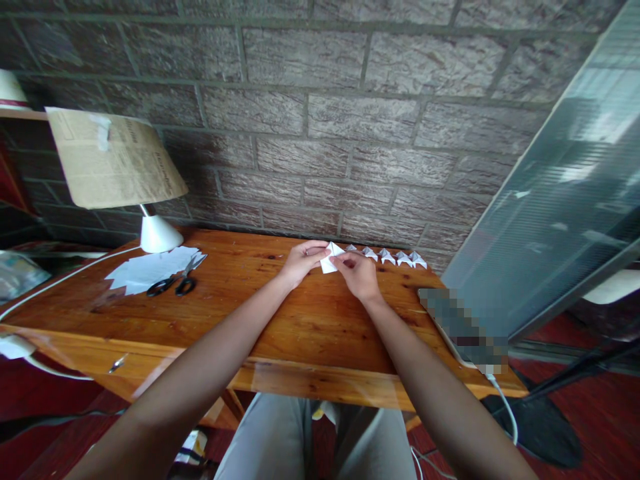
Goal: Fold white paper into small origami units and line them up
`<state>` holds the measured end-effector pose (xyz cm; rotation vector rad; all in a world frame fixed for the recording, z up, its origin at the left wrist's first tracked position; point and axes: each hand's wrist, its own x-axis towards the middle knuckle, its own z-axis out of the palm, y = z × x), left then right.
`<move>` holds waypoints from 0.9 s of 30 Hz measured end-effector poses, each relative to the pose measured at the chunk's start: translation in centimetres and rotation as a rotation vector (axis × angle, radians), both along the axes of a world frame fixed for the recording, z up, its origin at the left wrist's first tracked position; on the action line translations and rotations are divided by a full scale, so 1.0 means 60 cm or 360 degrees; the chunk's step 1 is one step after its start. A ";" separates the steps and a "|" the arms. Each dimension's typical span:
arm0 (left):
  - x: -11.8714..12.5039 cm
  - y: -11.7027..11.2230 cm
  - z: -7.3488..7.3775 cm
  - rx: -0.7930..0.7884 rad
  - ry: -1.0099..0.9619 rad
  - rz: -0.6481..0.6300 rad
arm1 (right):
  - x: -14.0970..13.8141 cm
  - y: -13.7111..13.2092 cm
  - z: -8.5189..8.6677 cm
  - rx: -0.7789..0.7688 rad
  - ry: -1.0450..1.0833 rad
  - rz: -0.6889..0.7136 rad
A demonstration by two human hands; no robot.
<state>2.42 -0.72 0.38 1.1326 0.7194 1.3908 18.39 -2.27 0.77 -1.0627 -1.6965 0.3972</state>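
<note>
Between both hands, just above the wooden table, is a small folded white paper (329, 263) with a pointed top. My left hand (303, 261) pinches its left edge, thumb in front and fingers behind. My right hand (359, 272) grips the right side of the same paper with thumb and fingertips. Beyond my right hand, several small folded paper pieces (386, 256) stand in a row near the wall, partly hidden at the left end by the hand.
On the wooden table (300, 333), a stack of white paper sheets (145, 270) lies at the left with black-handled scissors (184, 285) on it. A lamp (161, 233) stands behind. A blurred-out device (463, 327) with a white cable (507, 407) lies at the right. A brick wall (300, 160) borders the back.
</note>
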 end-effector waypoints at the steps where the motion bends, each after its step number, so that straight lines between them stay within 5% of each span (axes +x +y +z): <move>1: 0.000 0.000 0.000 0.0009 0.0008 0.0001 | 0.000 0.001 -0.001 -0.0003 0.0008 0.0001; 12: 0.002 0.007 -0.007 0.0105 0.0052 0.0115 | 0.001 -0.001 0.002 0.0016 0.0189 -0.0013; 27: 0.005 0.002 -0.004 0.0275 0.0230 0.0148 | 0.008 0.011 0.002 -0.0423 0.0448 0.0311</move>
